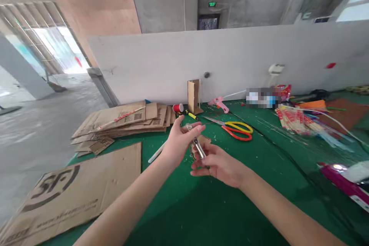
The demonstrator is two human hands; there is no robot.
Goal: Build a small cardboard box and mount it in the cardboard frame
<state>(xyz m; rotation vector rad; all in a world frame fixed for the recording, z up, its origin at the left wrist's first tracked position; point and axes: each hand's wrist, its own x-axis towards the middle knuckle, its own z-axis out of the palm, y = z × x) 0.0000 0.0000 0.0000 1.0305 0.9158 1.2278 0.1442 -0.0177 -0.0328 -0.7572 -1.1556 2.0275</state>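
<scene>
Between my two hands, over the green tabletop, is a slim, shiny silver metal thing whose exact kind I cannot make out. My left hand has thumb and fingers closed about its upper end. From the right, my right hand grips the lower end with the thumb and bent fingers. Behind the hands lies a small piece of cardboard, partly hidden. Scissors with yellow and red handles lie partly open just beyond my right hand. A white stick rests left of my left hand.
Stacked cardboard and a large printed sheet lie at left. Toward the white wall panel are a red spool, a cardboard stand and a pink glue gun. Bundled sticks and a magenta object are at right.
</scene>
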